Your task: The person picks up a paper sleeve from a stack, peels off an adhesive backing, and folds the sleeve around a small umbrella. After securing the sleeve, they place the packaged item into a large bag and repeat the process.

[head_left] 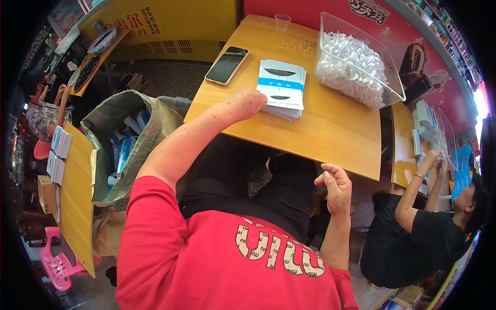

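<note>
A stack of white printed cards (281, 85) with a blue band and dark leaf-shaped pictures lies on the wooden table (330, 139). At its left edge my left hand (247, 105) is closed, fingertips pinching the near left part of the stack. How many cards it grips is hidden. My right hand (337, 188) hangs just off the table's front edge, fingers curled and thumb near the index finger. Whatever may be between them is too small to make out. Beyond my left hand lies a phone (227, 65) with a dark screen.
A clear bin (361, 70) of white curled plastic pieces stands at the table's back right. Rubber bands (297, 46) and a clear cup (282, 22) lie behind the cards. Left of me gapes a sack (155, 129) holding blue-white packs. A co-worker (429, 222) sits at right.
</note>
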`<state>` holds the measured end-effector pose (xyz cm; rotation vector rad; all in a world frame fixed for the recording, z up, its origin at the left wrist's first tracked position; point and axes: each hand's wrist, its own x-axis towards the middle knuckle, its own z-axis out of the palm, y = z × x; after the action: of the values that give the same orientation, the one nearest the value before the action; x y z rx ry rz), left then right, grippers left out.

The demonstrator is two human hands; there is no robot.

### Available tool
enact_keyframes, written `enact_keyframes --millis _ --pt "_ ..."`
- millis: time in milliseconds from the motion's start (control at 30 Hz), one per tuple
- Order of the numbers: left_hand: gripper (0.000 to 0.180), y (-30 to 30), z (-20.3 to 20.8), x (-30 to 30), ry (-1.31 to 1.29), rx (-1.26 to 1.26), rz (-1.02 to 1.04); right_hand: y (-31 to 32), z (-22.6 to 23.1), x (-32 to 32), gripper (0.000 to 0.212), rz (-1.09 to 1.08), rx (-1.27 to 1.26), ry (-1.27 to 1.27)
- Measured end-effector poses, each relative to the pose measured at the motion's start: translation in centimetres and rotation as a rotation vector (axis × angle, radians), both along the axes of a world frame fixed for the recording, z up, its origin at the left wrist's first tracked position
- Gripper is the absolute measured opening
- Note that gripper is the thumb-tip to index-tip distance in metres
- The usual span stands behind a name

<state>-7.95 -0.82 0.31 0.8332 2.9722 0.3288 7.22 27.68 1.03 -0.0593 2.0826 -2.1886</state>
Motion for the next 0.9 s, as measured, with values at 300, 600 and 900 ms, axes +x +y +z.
enact_keyframes --millis 300,600,900 --pt "0.008 1.5 0.1 2.1 0.452 0.094 -0.016 -0.3 -0.1 -0.3 0.017 0.036 -0.020 -0.033" --pt "0.007 0.0 2.2 2.1 0.591 0.446 0.114 -0.9 0.8 0.8 0.017 0.056 0.028 -0.006" --pt "0.012 2.0 7.3 9.4 -0.380 1.639 0.261 -1.2 1.6 0.7 0.043 -0.181 -0.173 0.110"
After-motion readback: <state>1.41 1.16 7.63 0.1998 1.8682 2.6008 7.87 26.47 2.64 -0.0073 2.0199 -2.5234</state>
